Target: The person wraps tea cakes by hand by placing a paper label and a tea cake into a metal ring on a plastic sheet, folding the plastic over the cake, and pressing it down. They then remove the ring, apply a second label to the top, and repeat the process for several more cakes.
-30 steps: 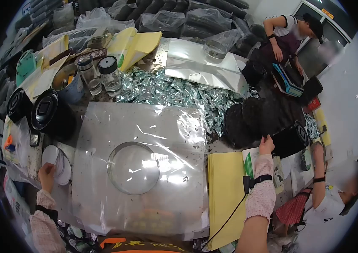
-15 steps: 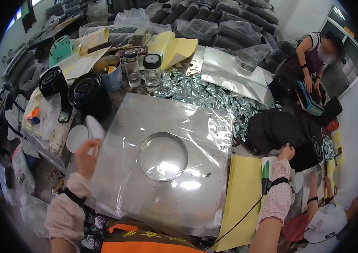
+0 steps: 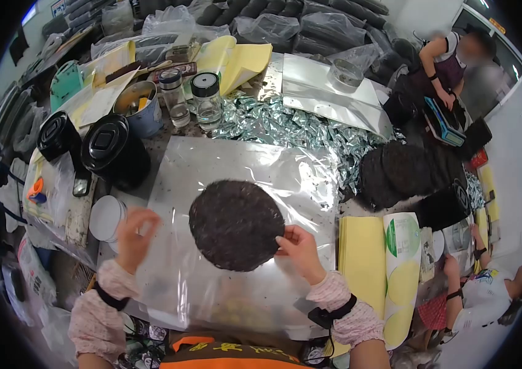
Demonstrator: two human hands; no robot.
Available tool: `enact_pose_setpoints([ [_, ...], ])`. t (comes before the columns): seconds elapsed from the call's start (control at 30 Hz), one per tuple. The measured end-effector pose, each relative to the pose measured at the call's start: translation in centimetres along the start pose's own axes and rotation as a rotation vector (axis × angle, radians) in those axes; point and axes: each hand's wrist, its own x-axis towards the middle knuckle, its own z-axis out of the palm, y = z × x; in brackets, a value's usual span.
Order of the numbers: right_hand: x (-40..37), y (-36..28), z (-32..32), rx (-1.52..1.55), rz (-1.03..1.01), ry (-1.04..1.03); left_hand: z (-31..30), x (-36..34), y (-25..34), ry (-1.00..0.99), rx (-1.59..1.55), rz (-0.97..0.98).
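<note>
A round dark sheet (image 3: 236, 225) lies over the middle of a shiny plastic-covered board (image 3: 175, 166), and the metal ring is hidden from view. My right hand (image 3: 301, 249) pinches the sheet's right edge between thumb and fingers. To the left of the sheet, my left hand (image 3: 135, 234) is raised over the board's left side, thumb and index finger curved with a gap between them, holding nothing. White round lids (image 3: 106, 218) sit beside that hand. A stack of similar dark round sheets (image 3: 396, 175) lies at the right.
Green foil packets (image 3: 273, 126) lie behind the board, near two glass jars (image 3: 205, 101). Black canisters (image 3: 113, 150) stand at the left. Yellow sheets (image 3: 359, 264) and a label sheet (image 3: 403, 264) lie at the right. Two other people (image 3: 442, 67) (image 3: 494, 292) are on the right.
My right hand has moved left from the dark stack to the board with a round sheet, which now covers the ring's place. My left hand no longer has the white lid beside its fingers.
</note>
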Motion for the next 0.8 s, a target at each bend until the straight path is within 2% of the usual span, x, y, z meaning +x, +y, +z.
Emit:
enact_pose_setpoints([
  [0.07,0.0,0.6,0.7,-0.115,-0.027,0.034,-4.0,3.8,-1.6,0.089,0.169,0.102],
  [0.1,-0.2,0.6,0.7,-0.175,-0.053,0.061,-5.6,5.5,-1.8,0.105,0.167,0.023],
  [0.13,-0.3,0.4,0.5,-0.234,-0.078,0.092,-6.8,7.1,-3.3,0.172,0.267,0.053],
  [0.17,-0.2,0.2,-0.1,-0.334,-0.098,0.087,-7.6,8.7,-3.9,0.218,0.356,-0.001],
  [0.2,-0.3,-0.4,-1.2,-0.439,-0.118,0.096,-8.2,9.7,-6.0,0.196,0.328,-0.08],
  [0.27,-0.1,-2.6,-5.6,-0.577,-0.208,0.202,-9.6,10.6,-11.5,-0.094,0.116,-0.358],
  [0.33,2.5,-2.1,-15.3,-0.701,-0.437,0.47,-10.3,11.6,-12.5,-0.218,0.064,-0.444],
  [0.37,3.5,-2.8,-20.5,-0.654,-0.441,0.619,-10.5,11.2,-13.6,-0.148,0.09,-0.394],
  [0.4,4.0,-4.3,-23.9,-0.409,-0.325,0.788,-11.0,11.5,-14.4,-0.188,0.09,-0.411],
  [0.43,5.0,-4.2,-28.9,-0.323,-0.312,0.909,-11.5,11.6,-15.1,-0.222,0.095,-0.432],
  [0.5,7.8,-3.5,-38.3,-0.173,-0.276,1.107,-10.8,11.2,-14.8,-0.186,0.127,-0.286],
  [0.57,9.2,-4.4,-40.2,-0.058,-0.153,1.194,-9.5,11.3,-10.7,-0.178,0.232,-0.107],
  [0.6,10.4,-4.5,-40.6,-0.084,-0.097,1.235,-8.6,11.2,-9.1,-0.125,0.446,0.113],
  [0.63,11.2,-4.1,-41.5,-0.088,-0.069,1.233,-8.3,10.8,-7.2,-0.13,0.557,0.076],
  [0.67,12.8,-2.4,-44.0,-0.128,-0.139,1.241,-8.2,10.5,-7.2,-0.11,0.613,0.064],
  [0.73,13.9,-1.4,-45.2,-0.186,-0.335,1.183,-8.3,10.3,-6.6,-0.067,0.494,-0.026],
  [0.77,14.8,-0.6,-46.7,-0.206,-0.386,1.231,-8.5,10.3,-6.4,-0.014,0.455,-0.083],
  [0.8,15.0,-0.9,-45.4,-0.206,-0.427,1.273,-8.4,10.0,-5.3,0.037,0.48,-0.055],
])
